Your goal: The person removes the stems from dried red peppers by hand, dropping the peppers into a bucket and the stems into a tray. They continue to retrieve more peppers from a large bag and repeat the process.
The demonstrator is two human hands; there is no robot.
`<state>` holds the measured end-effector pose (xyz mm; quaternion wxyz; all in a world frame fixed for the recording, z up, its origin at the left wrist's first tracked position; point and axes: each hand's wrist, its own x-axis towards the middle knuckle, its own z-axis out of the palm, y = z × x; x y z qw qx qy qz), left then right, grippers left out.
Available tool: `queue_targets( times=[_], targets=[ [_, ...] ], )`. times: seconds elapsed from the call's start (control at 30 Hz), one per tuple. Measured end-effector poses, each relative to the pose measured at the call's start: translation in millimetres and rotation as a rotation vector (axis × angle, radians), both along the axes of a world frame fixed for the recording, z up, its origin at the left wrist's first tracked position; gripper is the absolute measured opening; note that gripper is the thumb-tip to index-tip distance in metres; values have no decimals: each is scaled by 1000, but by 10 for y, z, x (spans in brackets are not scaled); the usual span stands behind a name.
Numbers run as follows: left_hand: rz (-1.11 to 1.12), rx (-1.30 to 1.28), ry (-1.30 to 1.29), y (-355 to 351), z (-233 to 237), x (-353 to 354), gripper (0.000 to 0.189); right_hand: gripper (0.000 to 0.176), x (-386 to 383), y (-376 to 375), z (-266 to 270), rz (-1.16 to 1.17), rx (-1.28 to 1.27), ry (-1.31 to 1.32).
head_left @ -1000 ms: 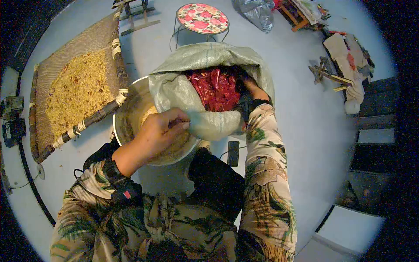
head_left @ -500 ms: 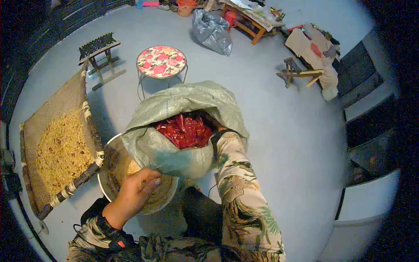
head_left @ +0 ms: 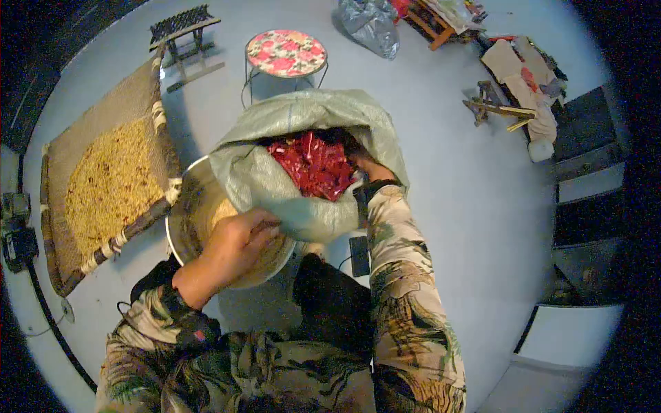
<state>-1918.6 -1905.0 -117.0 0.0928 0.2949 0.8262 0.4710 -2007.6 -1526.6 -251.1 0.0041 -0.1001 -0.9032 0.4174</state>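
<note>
Our landmark is the sack (head_left: pixel 313 217), mouth open. We judge the step in hand as a reach inside, with the mouth steadied.

- Left hand (head_left: pixel 237 242): thumb and fingers pressed together, pinching the near-left edge of the sack.
- Right hand (head_left: pixel 373 169): inside the right of the mouth; its fingers are hidden, so we cannot tell its grip.
- Red peppers (head_left: pixel 310 165): within the sack, beside the right hand.
- Basin (head_left: pixel 189 206): left of the sack, partly beneath it.

A further reach calls for a wide mouth — and a steady left pinch.
</note>
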Motion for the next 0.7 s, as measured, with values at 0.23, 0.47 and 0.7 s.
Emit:
queue_targets(
  times=[0.23,0.47,0.7],
  targets=[
    [19,63,-29,8,15,33,15,41,324,-623,959,-99,-644,-101],
    [21,141,21,-1,-13,20,16,28,-130,-419,667,-207,-707,-233],
    [42,211,-44,-32,-6,-121,18,24,217,-1115,830,-279,-837,-109]
  ],
)
